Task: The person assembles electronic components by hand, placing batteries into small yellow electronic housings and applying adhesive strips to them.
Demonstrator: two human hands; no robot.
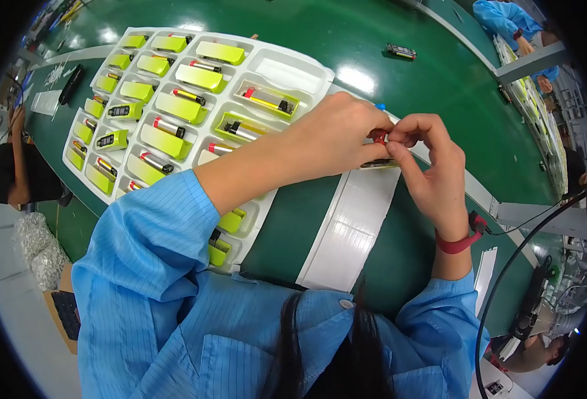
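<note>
My left hand reaches across from the left with its fingers closed on a small red part. Close against it, my right hand has thumb and forefinger pinched together at the same spot; what lies between them is hidden. Just under the fingertips shows a thin edge of a yellow-green casing, mostly covered by my hands. On the left, a white compartment tray holds many yellow-green casings, such as one casing, with red-and-black cylindrical parts beside or inside them. My left forearm passes over the tray.
Below my hands lies a white sheet of adhesive strips on the green table. A small dark module sits at the far side. My right wrist wears a red strap; a black cable curves nearby. Other people work at the edges.
</note>
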